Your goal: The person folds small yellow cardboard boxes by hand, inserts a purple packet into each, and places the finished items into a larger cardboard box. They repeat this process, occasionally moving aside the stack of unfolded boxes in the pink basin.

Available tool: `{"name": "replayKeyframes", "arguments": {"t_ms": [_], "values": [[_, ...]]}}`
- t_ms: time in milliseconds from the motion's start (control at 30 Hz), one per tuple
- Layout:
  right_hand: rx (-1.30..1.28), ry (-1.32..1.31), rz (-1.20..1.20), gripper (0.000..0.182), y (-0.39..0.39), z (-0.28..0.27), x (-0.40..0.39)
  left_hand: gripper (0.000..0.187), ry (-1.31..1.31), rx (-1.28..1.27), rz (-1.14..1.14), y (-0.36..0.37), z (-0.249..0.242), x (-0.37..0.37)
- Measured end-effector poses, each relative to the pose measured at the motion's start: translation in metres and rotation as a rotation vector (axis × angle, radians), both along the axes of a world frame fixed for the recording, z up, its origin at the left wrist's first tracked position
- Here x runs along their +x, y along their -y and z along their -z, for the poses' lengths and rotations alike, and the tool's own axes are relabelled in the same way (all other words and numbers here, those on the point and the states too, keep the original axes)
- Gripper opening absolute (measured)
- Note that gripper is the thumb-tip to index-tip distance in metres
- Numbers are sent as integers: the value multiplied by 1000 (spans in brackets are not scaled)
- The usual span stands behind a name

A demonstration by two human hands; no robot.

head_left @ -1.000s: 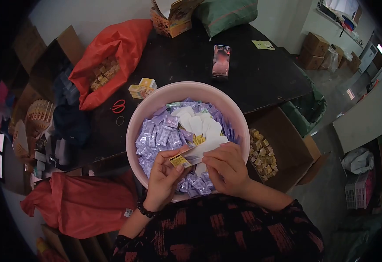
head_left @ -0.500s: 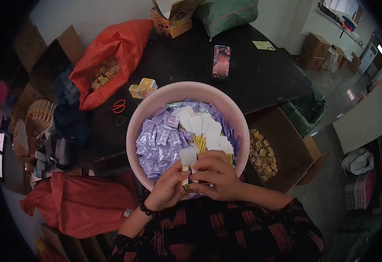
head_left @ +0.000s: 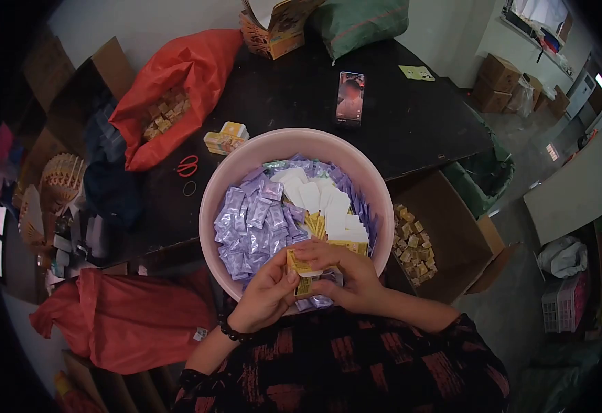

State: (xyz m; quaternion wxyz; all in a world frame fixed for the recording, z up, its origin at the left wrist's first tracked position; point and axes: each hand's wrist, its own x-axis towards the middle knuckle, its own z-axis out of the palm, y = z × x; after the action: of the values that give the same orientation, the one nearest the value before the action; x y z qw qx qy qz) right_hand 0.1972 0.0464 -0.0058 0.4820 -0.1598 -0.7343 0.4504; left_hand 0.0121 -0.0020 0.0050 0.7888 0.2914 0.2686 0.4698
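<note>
Dark table point(head_left: 418, 117) space is overlapped at its near edge by a pink tub point(head_left: 211, 186). Over the tub's near part, a small yellow box point(head_left: 300, 261) is grasped by the left hand point(head_left: 263, 292) and right hand point(head_left: 350, 277); below, purple packets point(head_left: 249, 224) and white-and-yellow cards point(head_left: 337, 206) are contained. Red scissors point(head_left: 187, 166) are seen beyond its left rim.

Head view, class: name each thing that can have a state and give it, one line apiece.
Small yellow box: held in both hands; closure hidden
Pink tub: open, holding purple packets
Phone: screen lit
Upper red sack: open, small boxes inside
Cardboard box: open, small boxes inside
Red scissors: blades unclear
</note>
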Motion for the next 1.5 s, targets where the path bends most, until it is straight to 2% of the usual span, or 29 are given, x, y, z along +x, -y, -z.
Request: {"name": "replayKeyframes", "arguments": {"t_ms": [67,100,167,200,400,467,533,567,600,667,733,800,833,900,933,1000,1033,1100,1167,1233,1300,1333,1400,1433,1467,1500], "values": [[-305,-125,-123,32,1,11,-4,61,-21,33,-12,1,4,0],[-305,-125,-123,32,1,11,-5,56,-43,67,-21,1,5,0],[-543,-267,-210,29,2,10,-5,58,-73,97,-15,0,4,1],[-544,-266,-208,29,2,10,-5,59,-101,126,-9,-1,4,1],[-356,-175,-198,23,-5,9,5,58,-163,150,2,0,9,-1],[122,106,-48,28,-8,7,10,60,-204,169,2,0,10,-1],[200,169,-16,35,-3,-4,9,62,-246,190,3,0,6,0],[279,234,16,43,-1,-8,9,57,-130,81,5,1,0,2],[279,232,17,43,0,-7,8,51,-14,-28,8,2,-4,5],[297,359,84,53,2,-3,8,49,4,-69,1,2,-4,12],[268,306,108,56,6,5,10,46,21,-109,-5,2,1,18],[240,253,130,59,7,4,19,42,-288,22,-35,-1,11,22],[237,286,248,61,9,-3,28,42,-290,19,-33,-6,8,19],[291,287,571,63,6,-3,49,42,-899,514,-6,-27,0,14],[350,250,775,63,-1,-2,61,42,-898,512,-6,-33,-2,17],[246,499,1065,61,-15,-7,91,44,-1536,822,-269,-44,-3,30],[248,500,1066,61,-20,-7,104,44,-1533,823,-271,-45,1,34],[212,1001,1327,58,-29,2,125,44,-1617,863,-313,-48,13,41],[188,994,1292,54,-25,6,129,42,-1581,840,-341,-52,26,38],[247,818,1087,50,-18,4,112,40,-1549,812,-362,-54,36,34],[229,705,1013,44,-17,7,93,37,-1355,475,-299,-56,38,26],[264,667,934,41,-16,8,84,37,-1361,477,-302,-57,34,22],[365,578,833,37,-14,6,65,35,-1179,399,-441,-56,25,14],[363,573,835,37,-13,5,58,31,-1076,342,-465,-57,27,7],[310,485,726,36,-12,5,52,31,-1080,345,-461,-56,25,2],[257,397,618,36,-10,5,46,29,-806,307,-504,-55,21,-3]]}}
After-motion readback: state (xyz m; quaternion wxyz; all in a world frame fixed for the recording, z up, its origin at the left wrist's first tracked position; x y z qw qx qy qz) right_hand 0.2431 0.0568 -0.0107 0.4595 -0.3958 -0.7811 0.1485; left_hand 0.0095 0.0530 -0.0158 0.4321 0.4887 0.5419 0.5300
